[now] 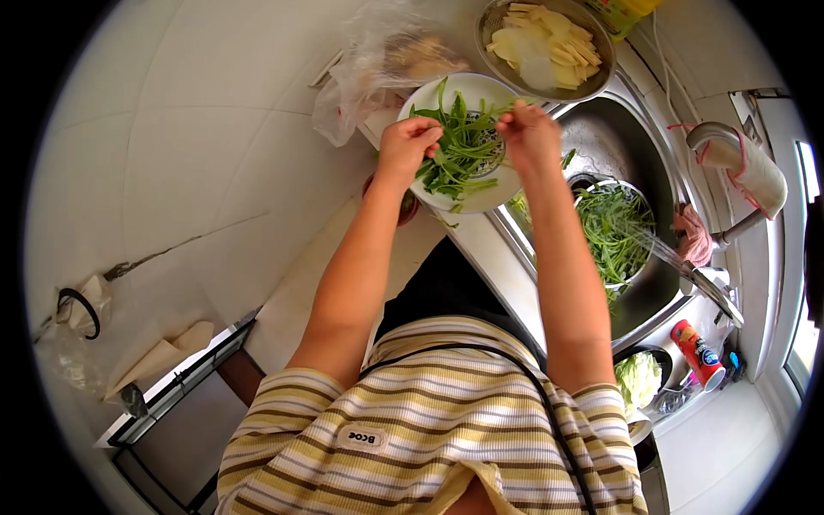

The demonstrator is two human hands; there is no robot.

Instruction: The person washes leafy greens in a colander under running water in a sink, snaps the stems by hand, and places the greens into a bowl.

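Note:
A white plate (506,193) with a dark patterned centre holds a heap of leafy green stems (459,154). Over the plate's left side, my left hand (412,148) is closed in a pinch on the greens. My right hand (528,133) is above the right side, fingers pinched together on a thin green stem (485,116). More greens (614,227) fill a bowl in the sink, with water running onto them from the faucet (712,292).
A metal strainer (485,51) of pale sliced vegetable (549,43) stands beyond the plate. Plastic bags (378,69) lie at its left. The steel sink (661,146) is at right, near a red can (697,354) and a cabbage piece (638,379).

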